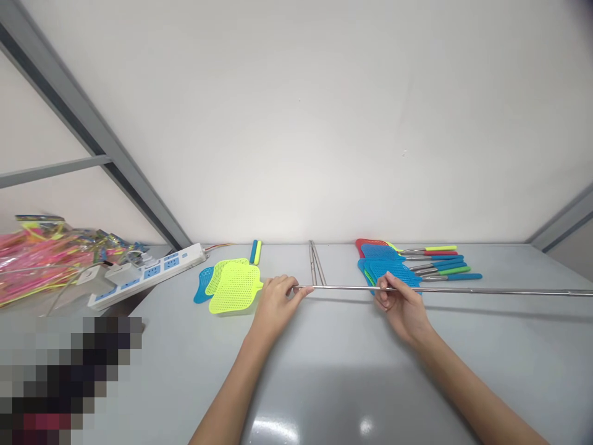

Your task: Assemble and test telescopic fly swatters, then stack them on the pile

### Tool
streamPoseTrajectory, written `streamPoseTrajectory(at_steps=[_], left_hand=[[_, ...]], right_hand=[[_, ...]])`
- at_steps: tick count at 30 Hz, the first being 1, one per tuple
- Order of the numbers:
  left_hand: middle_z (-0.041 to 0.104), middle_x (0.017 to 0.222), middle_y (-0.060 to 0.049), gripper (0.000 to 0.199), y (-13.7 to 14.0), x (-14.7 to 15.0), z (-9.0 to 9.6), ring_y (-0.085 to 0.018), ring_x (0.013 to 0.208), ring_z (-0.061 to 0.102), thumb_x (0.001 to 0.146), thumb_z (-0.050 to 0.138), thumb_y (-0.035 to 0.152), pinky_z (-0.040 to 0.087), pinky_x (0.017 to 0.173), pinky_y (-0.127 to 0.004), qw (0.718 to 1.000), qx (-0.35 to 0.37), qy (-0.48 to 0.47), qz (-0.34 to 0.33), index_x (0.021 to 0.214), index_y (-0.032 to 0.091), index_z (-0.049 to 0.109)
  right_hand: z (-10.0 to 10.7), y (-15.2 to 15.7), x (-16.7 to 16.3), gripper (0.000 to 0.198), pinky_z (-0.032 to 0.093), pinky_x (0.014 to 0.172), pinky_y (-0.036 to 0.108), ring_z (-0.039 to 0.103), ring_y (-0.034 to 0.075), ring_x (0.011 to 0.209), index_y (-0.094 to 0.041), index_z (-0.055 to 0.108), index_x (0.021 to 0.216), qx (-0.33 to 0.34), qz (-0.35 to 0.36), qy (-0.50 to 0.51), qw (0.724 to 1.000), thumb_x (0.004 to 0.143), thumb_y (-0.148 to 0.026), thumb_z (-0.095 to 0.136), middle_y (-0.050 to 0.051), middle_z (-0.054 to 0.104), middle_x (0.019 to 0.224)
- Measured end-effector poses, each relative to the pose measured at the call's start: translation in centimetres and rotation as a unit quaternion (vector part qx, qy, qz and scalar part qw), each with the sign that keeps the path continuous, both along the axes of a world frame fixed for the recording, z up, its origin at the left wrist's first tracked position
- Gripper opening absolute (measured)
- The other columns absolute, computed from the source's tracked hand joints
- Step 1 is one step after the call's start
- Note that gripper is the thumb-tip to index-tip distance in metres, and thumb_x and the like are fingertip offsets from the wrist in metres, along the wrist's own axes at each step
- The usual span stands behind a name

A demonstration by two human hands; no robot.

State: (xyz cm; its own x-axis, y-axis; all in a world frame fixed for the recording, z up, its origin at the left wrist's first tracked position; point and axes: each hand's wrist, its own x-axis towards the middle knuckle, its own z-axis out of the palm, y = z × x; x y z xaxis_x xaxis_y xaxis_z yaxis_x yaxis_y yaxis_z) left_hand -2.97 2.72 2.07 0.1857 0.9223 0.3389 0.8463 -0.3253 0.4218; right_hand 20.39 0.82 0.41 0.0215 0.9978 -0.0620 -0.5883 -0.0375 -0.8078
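My left hand is closed round the neck of a yellow fly swatter head, where the thin end of a metal rod meets it. The long, extended telescopic rod runs level to the right, past the edge of the view. Further along it, my right hand pinches the rod between thumb and fingers. Behind the held swatter lie another yellow head and a blue swatter head. Beyond my hands, several loose metal rods rest on the table. The joint inside my left hand is hidden.
Several assembled fly swatters are piled at the right. A blue and a yellow handle grip lie near the wall. A white power strip with plugs and bagged pink and yellow items are on the left. Grey frame posts flank the table.
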Motion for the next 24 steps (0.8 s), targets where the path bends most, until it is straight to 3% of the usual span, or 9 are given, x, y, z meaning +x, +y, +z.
streamPoseTrajectory(at_steps=[7,17,24], left_hand=[[0.053,0.06,0.003,0.036,-0.3,0.7,-0.2,-0.011,0.059,0.045,0.077,0.04,0.047,0.027,0.063,-0.027,0.998,0.036,0.031,-0.032,0.057,0.018,0.046],[0.055,0.058,0.002,0.037,-1.1,2.1,-0.8,-0.011,0.057,0.046,0.078,0.04,0.048,0.026,0.06,-0.027,0.996,0.043,0.05,-0.061,0.057,0.018,0.049],[0.057,0.061,0.003,0.036,-1.9,3.1,-1.2,-0.01,0.058,0.048,0.08,0.037,0.044,0.025,0.06,-0.027,0.994,0.045,0.061,-0.073,0.061,0.019,0.053]], right_hand=[[-0.5,-0.3,-0.9,0.024,0.024,0.04,0.021,0.028,0.007,0.04,-0.017,0.049,0.059,-0.005,0.042,-0.029,0.999,0.075,-0.035,0.049,-0.005,0.031,0.045],[-0.8,-0.9,-2.5,0.027,0.024,0.038,0.02,0.036,0.007,0.039,-0.017,0.051,0.073,-0.003,0.12,-0.172,0.978,0.075,-0.043,0.047,-0.003,0.042,0.05],[-1.7,-0.7,-2.4,0.039,0.027,0.037,0.019,0.04,0.008,0.038,-0.014,0.052,0.06,-0.028,0.172,-0.202,0.964,0.077,-0.046,0.038,0.0,0.046,0.045]])
